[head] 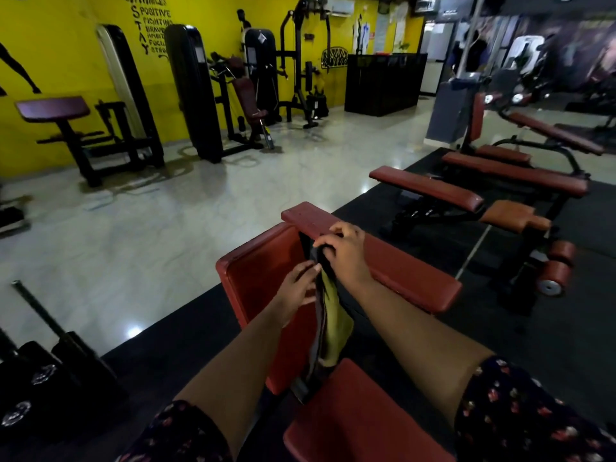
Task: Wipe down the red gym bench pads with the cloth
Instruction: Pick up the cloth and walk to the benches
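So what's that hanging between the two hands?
The cloth, yellow-green and dark, hangs there in the head view. The right hand grips its top by the red bench pad; the left hand touches its side.

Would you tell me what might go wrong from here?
The dark and olive-yellow cloth hangs in the gap between the upright red padded panel and the long red bench pad, so it may snag there. The right hand pinches only its top edge, so a tug could pull it free.

We see the right hand (343, 251) gripping the top of the cloth (335, 325) beside the red bench pad (410, 271). The left hand (296, 291) touches the hanging cloth lower down.
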Tool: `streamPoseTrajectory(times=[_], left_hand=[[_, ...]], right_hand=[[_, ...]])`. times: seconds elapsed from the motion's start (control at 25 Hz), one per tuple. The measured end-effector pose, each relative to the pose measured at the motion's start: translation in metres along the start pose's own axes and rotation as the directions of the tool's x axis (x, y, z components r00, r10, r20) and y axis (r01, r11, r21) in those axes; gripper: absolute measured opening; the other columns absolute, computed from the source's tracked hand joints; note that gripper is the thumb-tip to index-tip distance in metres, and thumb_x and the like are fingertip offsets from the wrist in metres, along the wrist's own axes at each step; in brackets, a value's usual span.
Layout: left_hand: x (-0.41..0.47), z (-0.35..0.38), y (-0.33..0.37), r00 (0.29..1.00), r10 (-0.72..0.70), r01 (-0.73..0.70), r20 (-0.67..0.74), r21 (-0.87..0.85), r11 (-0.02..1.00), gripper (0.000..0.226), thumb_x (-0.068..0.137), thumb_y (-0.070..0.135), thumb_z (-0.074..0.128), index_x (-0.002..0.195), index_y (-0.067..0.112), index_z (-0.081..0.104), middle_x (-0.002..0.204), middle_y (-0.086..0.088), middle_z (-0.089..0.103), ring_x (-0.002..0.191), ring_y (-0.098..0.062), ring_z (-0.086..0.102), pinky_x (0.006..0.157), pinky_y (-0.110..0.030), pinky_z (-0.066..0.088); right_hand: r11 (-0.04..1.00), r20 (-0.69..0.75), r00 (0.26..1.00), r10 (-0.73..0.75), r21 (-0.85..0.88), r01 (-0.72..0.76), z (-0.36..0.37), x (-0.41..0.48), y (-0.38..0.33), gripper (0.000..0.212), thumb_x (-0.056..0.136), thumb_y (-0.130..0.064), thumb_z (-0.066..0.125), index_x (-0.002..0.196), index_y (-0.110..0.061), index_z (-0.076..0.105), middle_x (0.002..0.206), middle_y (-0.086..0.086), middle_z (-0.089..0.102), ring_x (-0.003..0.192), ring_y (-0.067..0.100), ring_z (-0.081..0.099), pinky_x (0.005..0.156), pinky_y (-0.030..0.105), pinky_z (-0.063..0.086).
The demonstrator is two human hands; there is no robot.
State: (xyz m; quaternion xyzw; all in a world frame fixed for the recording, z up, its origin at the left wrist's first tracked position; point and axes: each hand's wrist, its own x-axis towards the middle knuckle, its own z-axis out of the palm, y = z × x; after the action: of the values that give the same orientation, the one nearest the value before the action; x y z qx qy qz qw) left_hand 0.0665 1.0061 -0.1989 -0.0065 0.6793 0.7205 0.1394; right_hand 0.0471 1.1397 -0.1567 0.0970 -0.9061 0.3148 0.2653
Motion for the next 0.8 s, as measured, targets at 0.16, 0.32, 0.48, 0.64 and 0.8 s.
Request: streamPoseTrajectory(times=[0.16,0.32,0.48,0.64,0.8], left_hand=[[-0.002,0.005,0.015,0.962,0.225,-0.244,-0.156,-0.118,0.963,0.020,0.101,0.018,0.050,0.120,0.024,0.050,0.115,0.002,0.060,0.107,-0.015,0.058,0.089,-0.031,0.049],[-0.001,0.013,0.038,0.988,0.084,-0.119,-0.133,-0.283,0.952,0.033,0.102,0.031,0.049,0.135,0.028,0.050,0.107,0.003,0.067,0.088,-0.012,0.066,0.069,-0.026,0.055],[-0.003,0.017,0.042,0.994,0.000,-0.043,-0.114,-0.376,0.926,0.033,0.100,0.032,0.053,0.129,0.016,0.055,0.069,-0.006,0.058,0.043,0.002,0.052,0.040,-0.013,0.039],[0.005,0.019,0.044,0.983,-0.112,0.039,-0.148,-0.424,0.905,0.033,0.098,0.036,0.055,0.119,0.011,0.060,0.072,-0.022,0.063,0.045,-0.003,0.057,0.040,-0.014,0.042],[0.017,0.014,0.040,0.960,-0.262,0.183,-0.094,-0.496,0.849,0.043,0.099,0.047,0.044,0.113,0.013,0.065,0.090,-0.003,0.069,0.075,-0.015,0.066,0.060,-0.028,0.052]], right_hand=[[0.970,-0.149,0.979,0.141,0.218,-0.106,0.008,0.004,-0.020,0.030,0.080,0.009,0.062,0.093,-0.012,0.078,0.105,0.008,0.053,0.108,0.028,0.046,0.085,0.006,0.024],[0.890,-0.061,0.978,0.201,0.428,-0.157,0.006,0.005,-0.038,0.046,0.086,0.010,0.058,0.127,-0.011,0.062,0.113,0.000,0.040,0.110,0.017,0.047,0.098,0.011,0.036],[0.826,-0.136,0.874,0.467,0.421,-0.375,0.013,0.000,-0.040,0.083,0.081,-0.002,0.073,0.149,-0.015,0.029,0.139,0.012,0.029,0.123,0.016,0.034,0.098,0.016,0.024],[0.928,-0.165,0.935,0.314,0.260,-0.266,0.023,0.000,-0.031,0.021,0.081,-0.002,0.069,0.102,-0.005,0.065,0.103,0.013,0.065,0.098,0.030,0.059,0.091,0.035,0.044],[0.932,0.053,0.968,0.245,0.262,-0.250,0.018,-0.004,-0.028,0.016,0.088,-0.020,0.066,0.100,-0.011,0.073,0.100,0.004,0.072,0.096,0.022,0.065,0.089,0.036,0.049]])
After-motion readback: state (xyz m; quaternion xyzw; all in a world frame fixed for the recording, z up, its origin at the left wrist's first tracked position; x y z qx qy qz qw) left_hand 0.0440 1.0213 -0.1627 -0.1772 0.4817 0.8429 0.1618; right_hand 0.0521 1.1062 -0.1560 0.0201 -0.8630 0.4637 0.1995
